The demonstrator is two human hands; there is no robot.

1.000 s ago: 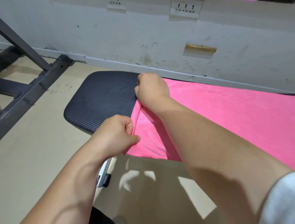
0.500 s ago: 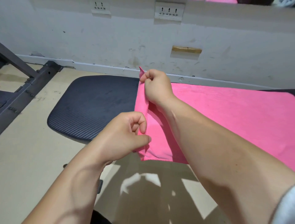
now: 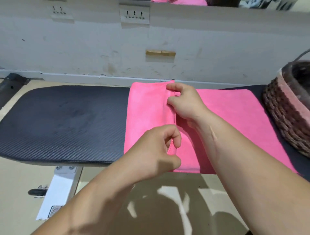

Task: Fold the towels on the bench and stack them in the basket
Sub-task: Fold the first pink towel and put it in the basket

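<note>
A pink towel point(image 3: 234, 114) lies on the black padded bench point(image 3: 67, 124), its left end folded over toward the right. My right hand point(image 3: 182, 100) pinches the far corner of that folded edge. My left hand point(image 3: 159, 151) pinches the near corner of the same edge, the stitched hem showing between thumb and fingers. The fold's flap point(image 3: 147, 114) rests flat on the towel. A woven brown basket point(image 3: 285, 110) with a pinkish rim stands on the bench at the right edge of view, just beyond the towel's right end.
A scuffed white wall point(image 3: 100, 50) with sockets runs close behind the bench. The bench's white leg point(image 3: 58, 189) stands on the beige floor below. A dark metal frame part point(image 3: 11, 83) shows at far left. More pink cloth point(image 3: 184, 2) peeks in at the top edge.
Both hands have carried the towel's left edge up and over to the right, laying a fold onto the towel. The view has swung right, bringing the basket into sight.
</note>
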